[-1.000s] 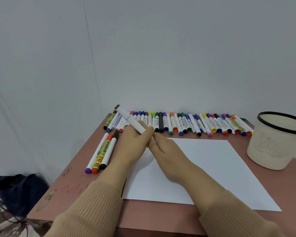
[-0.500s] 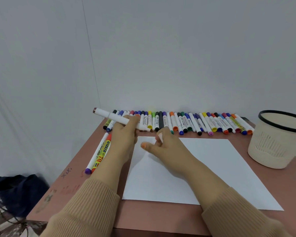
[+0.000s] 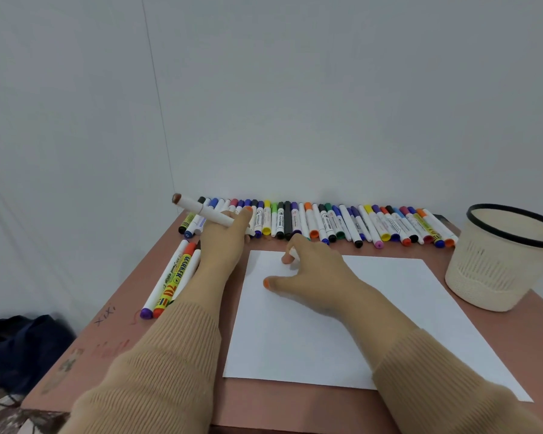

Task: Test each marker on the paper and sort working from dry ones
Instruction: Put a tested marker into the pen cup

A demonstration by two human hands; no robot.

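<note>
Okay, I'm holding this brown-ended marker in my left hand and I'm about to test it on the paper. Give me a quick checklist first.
1. Marker gripped by left hand: ok.
2. Cap off: cannot tell; a small white piece shows at the right hand, too small to identify.
3. Paper flat and unmarked: ok.
4. Marker over the paper, tip down: not ok; it lies near level above the row of markers, left of the sheet.
5. Basket upright and open: ok.
</note>
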